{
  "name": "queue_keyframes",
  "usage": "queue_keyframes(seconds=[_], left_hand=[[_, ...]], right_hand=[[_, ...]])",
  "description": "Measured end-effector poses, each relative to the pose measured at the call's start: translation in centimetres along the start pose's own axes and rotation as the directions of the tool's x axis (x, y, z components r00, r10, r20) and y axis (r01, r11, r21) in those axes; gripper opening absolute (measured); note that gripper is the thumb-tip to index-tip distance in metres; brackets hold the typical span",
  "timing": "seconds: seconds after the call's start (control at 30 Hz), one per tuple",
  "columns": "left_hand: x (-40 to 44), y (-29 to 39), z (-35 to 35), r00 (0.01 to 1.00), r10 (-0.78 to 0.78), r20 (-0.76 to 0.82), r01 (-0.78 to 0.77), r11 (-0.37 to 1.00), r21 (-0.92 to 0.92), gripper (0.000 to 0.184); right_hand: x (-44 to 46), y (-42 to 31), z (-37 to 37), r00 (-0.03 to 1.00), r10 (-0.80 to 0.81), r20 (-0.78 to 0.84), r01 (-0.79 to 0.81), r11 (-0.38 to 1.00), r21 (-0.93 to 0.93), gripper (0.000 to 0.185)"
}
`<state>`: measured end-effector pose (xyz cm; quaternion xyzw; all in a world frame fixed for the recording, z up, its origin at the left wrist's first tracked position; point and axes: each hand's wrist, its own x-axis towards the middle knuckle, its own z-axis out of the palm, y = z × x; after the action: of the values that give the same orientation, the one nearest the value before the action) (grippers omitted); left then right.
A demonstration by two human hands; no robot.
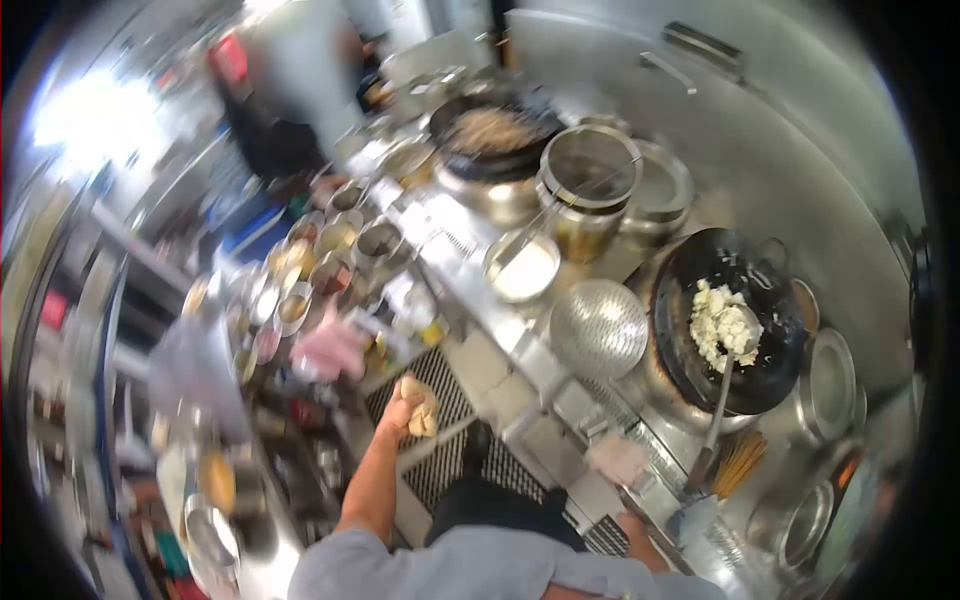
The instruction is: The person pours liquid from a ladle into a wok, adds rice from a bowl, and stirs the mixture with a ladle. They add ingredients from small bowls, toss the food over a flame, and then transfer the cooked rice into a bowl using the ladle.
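Note:
My left hand [402,408] is held out over the floor grating, closed around a crumpled tan cloth [422,408]. Low on the right, my right hand [632,524] is beside the stove's front edge, blurred, with its fingers not clear. Close to it lies a pale pinkish cloth [617,459]. A black wok [683,357] on the right burner contains a lumpy white and pale yellow food [712,318]. A ladle [722,395] rests in the wok, its bowl in the food and its handle pointing toward me, with neither hand on it.
Left of the wok is a perforated strainer [598,328], with a bowl of white contents [523,268] and a tall metal pot [580,225] beyond. Another wok [458,135] stands farther back. Several ingredient containers [378,240] line the left counter. A person [290,85] stands at the back.

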<state>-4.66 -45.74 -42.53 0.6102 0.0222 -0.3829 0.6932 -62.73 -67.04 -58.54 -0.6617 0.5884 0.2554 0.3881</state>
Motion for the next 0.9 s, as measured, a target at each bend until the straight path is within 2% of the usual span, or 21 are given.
queue_keyframes(seconds=[0.03,0.07,0.1,0.13,0.17,0.2,0.23,0.27,0.3,0.33,0.37,0.43,0.53,0.67,0.9], left_hand=[[7.5,-1.1,-1.6,0.996,0.021,0.082,-0.027,0.997,0.077,0.041],[14.1,-1.5,-2.2,0.999,0.042,0.001,-0.042,0.981,0.188,0.037],[19.7,-1.3,-1.5,1.000,0.027,0.014,-0.028,0.995,0.096,0.033],[22.8,-0.2,0.3,0.988,-0.125,-0.087,0.118,0.989,-0.088,0.037],[28.6,-1.3,-0.5,0.981,-0.170,-0.088,0.163,0.983,-0.083,0.043],[33.5,-3.0,-1.5,0.992,-0.117,-0.038,0.115,0.993,-0.032,0.044],[36.9,-3.3,0.1,0.976,-0.110,-0.189,0.089,0.989,-0.117,0.041],[42.1,-5.7,-1.6,0.997,-0.067,-0.048,0.066,0.997,-0.025,0.038],[42.0,-4.3,0.3,0.962,-0.187,-0.201,0.178,0.982,-0.062,0.036],[43.1,-4.4,1.0,0.975,-0.182,-0.128,0.166,0.978,-0.122,0.036],[41.9,-2.9,2.4,0.961,-0.225,-0.160,0.207,0.971,-0.121,0.033],[44.9,-3.6,2.7,0.979,-0.200,0.028,0.202,0.960,-0.196,0.035],[48.0,-6.2,1.5,0.997,-0.083,-0.004,0.082,0.993,-0.081,0.028],[46.1,-4.4,2.6,0.977,-0.202,-0.071,0.169,0.931,-0.325,0.028],[46.0,-2.7,2.7,0.984,-0.173,-0.042,0.151,0.938,-0.311,0.030]], right_hand=[[0.9,1.0,1.7,0.984,-0.028,-0.173,0.032,0.999,0.020,0.056],[5.0,4.6,4.3,0.997,-0.076,-0.031,0.077,0.996,0.045,0.054],[3.3,2.8,2.8,1.000,0.001,-0.023,-0.002,1.000,-0.013,0.053],[1.4,1.3,2.1,0.997,0.075,-0.021,-0.076,0.997,-0.031,0.053],[-0.3,0.6,1.6,0.992,0.125,-0.021,-0.126,0.991,-0.035,0.053],[-2.1,-0.2,1.5,0.986,0.163,-0.028,-0.164,0.986,-0.037,0.053],[-4.1,-0.9,1.7,0.980,0.198,-0.027,-0.199,0.980,-0.031,0.053],[-6.0,-1.8,2.0,0.973,0.229,-0.035,-0.230,0.973,-0.028,0.052],[-7.8,-2.7,2.3,0.965,0.259,-0.042,-0.261,0.965,-0.032,0.052],[-9.3,-3.6,2.2,0.958,0.281,-0.053,-0.283,0.959,-0.027,0.052],[-10.7,-4.2,2.3,0.950,0.304,-0.067,-0.306,0.952,-0.022,0.052],[-13.0,-6.3,2.7,0.936,0.343,-0.079,-0.344,0.939,-0.004,0.052],[-14.7,-8.9,3.3,0.920,0.385,-0.073,-0.384,0.923,0.029,0.051],[-15.3,-10.7,4.4,0.913,0.405,-0.052,-0.402,0.914,0.055,0.050],[-15.3,-11.6,7.1,0.910,0.413,0.011,-0.413,0.907,0.078,0.049]])
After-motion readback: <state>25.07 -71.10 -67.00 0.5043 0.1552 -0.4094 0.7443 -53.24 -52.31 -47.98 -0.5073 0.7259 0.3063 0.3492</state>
